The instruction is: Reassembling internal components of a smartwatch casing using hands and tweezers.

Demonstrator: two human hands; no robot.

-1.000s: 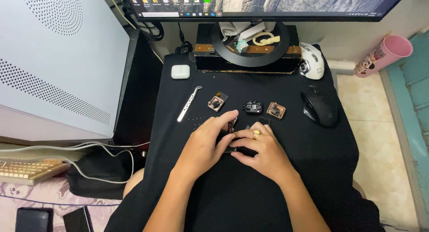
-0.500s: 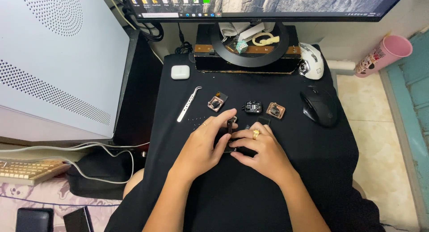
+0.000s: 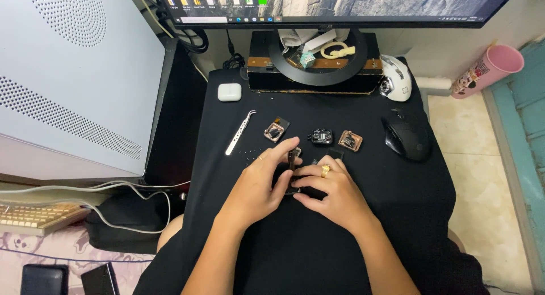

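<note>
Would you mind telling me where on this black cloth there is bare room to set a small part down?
The black cloth lies bare right of the right hand, below the black mouse, and near the front edge. A smaller patch sits left of the left hand, under the silver tweezers. The row of three small square parts above the hands is crowded.

You face a black cloth-covered table (image 3: 318, 244), monitor (image 3: 340, 2) at the far edge, white computer case (image 3: 68, 73) at left, beige tiled floor (image 3: 488, 158) at right, teal panel (image 3: 525, 113) far right, even light.
</note>
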